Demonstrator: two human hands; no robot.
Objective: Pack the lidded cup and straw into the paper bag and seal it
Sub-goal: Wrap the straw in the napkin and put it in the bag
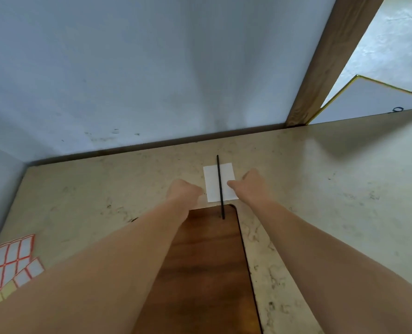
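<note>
A flat white paper bag (213,183) lies on the beige marbled table (320,189). A thin black straw (220,186) lies lengthwise across it, its near end resting on a dark wooden board (207,261). My left hand (183,192) is curled like a fist with its knuckles against the bag's lower left edge. My right hand (252,183) has curled fingers, and one digit rests on the bag's right side. Whether either hand pinches the paper is hidden. No lidded cup is in view.
Sheets of red-bordered white sticker labels (9,261) lie at the table's near left corner. A pale wall (127,68) stands right behind the table. A wooden post (327,61) rises at the back right, with a white panel (368,97) beyond it.
</note>
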